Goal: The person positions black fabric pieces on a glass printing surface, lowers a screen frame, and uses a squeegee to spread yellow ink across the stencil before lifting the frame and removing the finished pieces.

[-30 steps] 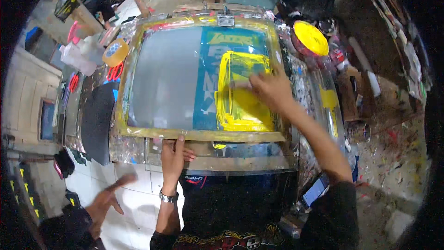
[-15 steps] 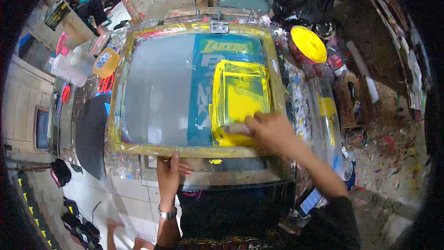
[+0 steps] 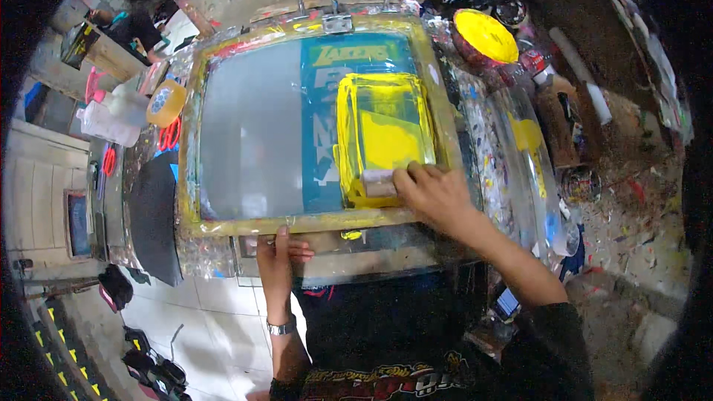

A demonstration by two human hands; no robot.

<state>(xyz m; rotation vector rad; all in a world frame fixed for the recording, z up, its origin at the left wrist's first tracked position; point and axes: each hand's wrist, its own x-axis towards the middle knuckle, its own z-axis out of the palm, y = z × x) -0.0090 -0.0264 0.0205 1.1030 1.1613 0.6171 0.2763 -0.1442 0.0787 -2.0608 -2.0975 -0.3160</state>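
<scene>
Along the near edge of the screen-printing frame (image 3: 223, 224), the left hand (image 3: 281, 252) presses flat, fingers open, steadying it. Further right, the right hand (image 3: 434, 191) is closed around the squeegee (image 3: 377, 182), which rests at the near end of the yellow ink patch (image 3: 386, 137) on the mesh, spreading ink.

The person wore a black shirt with a red-and-yellow printed design, its sleeves pushed up, and a silver wristwatch (image 3: 281, 326) (on the left wrist).
</scene>
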